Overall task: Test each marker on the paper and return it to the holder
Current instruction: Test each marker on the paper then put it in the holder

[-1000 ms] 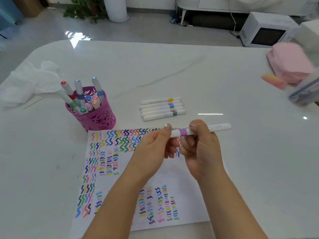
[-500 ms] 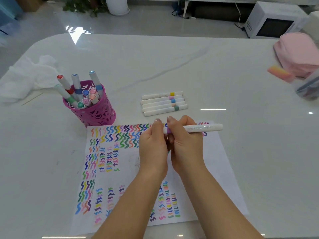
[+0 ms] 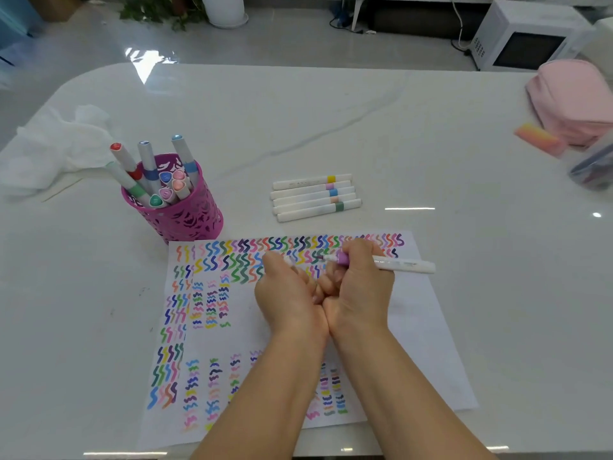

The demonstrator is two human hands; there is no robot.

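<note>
My right hand (image 3: 360, 283) grips a white marker (image 3: 403, 264) with a purple band, lying level over the paper, its bare tip pointing left. My left hand (image 3: 287, 290) sits just left of the tip and pinches the marker's small white cap (image 3: 288, 259). Both hands hover over the white paper (image 3: 414, 313), which is covered with rows of coloured squiggles. The magenta cut-out holder (image 3: 185, 214) stands at the paper's far left corner with several markers in it. A row of several white markers (image 3: 315, 197) lies on the table beyond the paper.
A crumpled white tissue (image 3: 53, 151) lies at the far left. At the right edge sit a pink pouch (image 3: 574, 97), a pink-orange eraser (image 3: 539, 139) and a clear case (image 3: 593, 167). A microwave (image 3: 527, 38) stands on the floor beyond the white marble table (image 3: 331, 111).
The cap has come off the purple-banded marker: my left hand drew it away to the left, and the tip now shows. Both hands dropped lower over the paper.
</note>
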